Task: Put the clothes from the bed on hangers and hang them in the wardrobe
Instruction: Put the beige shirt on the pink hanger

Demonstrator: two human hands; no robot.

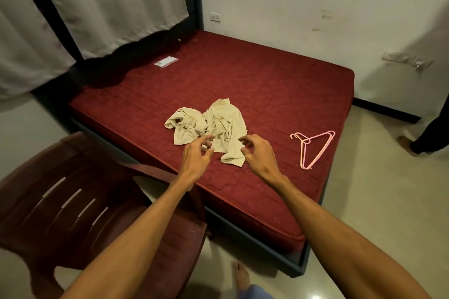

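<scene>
My left hand (pixel 196 153) and right hand (pixel 257 153) hovered over crumpled beige clothes (pixel 213 124) near bed (pixel 267 85) edge, fingers loosely curled, both empty. Step, judged: first pick-up. Next: grip 1 garment, fetch pink hangers (pixel 313 148) at right. Garment count unclear; wardrobe out of frame.

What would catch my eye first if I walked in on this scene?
The deep red mattress fills the view, with a crumpled heap of beige clothes lying near its front edge. The left hand and right hand reach toward it, fingers loosely curled, holding nothing; pink hangers lie to the right.
</scene>
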